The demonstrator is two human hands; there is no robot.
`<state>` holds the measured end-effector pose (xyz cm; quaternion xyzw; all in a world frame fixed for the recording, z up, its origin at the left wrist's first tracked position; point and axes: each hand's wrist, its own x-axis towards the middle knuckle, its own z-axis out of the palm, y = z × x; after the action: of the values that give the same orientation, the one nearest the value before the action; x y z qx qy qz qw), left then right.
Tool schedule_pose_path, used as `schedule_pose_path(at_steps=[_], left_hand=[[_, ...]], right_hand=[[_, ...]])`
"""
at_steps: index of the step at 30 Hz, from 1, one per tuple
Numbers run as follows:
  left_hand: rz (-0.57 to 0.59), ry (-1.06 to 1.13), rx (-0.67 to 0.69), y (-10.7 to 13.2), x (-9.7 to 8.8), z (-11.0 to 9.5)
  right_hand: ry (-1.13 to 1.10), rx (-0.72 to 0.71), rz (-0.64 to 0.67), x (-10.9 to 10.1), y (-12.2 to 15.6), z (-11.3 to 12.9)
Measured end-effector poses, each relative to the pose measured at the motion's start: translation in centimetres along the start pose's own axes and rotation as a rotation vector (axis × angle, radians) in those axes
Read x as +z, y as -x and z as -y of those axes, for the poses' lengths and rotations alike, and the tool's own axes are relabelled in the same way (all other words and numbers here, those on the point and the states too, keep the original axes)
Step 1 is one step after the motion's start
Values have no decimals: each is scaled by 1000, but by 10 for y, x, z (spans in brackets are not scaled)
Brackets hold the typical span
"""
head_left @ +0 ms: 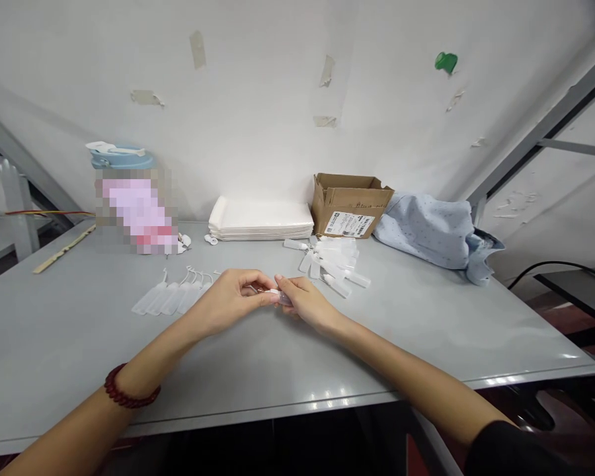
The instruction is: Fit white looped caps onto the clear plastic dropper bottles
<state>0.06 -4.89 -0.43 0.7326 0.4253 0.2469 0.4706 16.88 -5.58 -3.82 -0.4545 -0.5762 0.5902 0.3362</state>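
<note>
In the head view my hands meet above the front middle of the grey table (pixel 377 344). My right hand (pixel 307 301) is closed around a small translucent plastic bottle (pixel 283 300), whose body is mostly hidden by the fingers. My left hand (pixel 233 297) pinches at the white cap end of that same bottle. Beside my left hand, several flat translucent bottles with white string loops (pixel 171 297) lie in a slanted row. Behind my right hand is a loose pile of similar bottles (pixel 332 258), with no loops that I can make out.
At the back stand a stack of white sheets or pouches (pixel 262 221) and an open cardboard box (pixel 352 205). A light blue cloth (pixel 426 228) lies right of the box. At left are a blue-lidded container (pixel 121 157), blurred below, and a thin wooden strip (pixel 64 250).
</note>
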Motion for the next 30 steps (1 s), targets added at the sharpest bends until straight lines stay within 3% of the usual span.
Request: schedule_pose_path(at_steps=[4,7,14,20,25,28,30], left_hand=[[-252,-200,65,1,0,-2],[-399,-306,75,1,0,-3],[-361,-284,34,1,-2,-1],[-176,-260,5,2,-8,-5],[-162,-224,108,2,-8,-1],[-193,-269,216,2,-5,6],[-202,-287,220,1,-4,8]], right_hand=[[-6,-112,-88,2,-1,-1],[159,-251,-213,5,2,-3],[364,-411,-338,9,10,-4],[486,-521,-307,6,9,-6],[317,-429,-235,5,6,-5],[35,-248,-157,5,4,-2],[-164,-109,-98,5,2,0]])
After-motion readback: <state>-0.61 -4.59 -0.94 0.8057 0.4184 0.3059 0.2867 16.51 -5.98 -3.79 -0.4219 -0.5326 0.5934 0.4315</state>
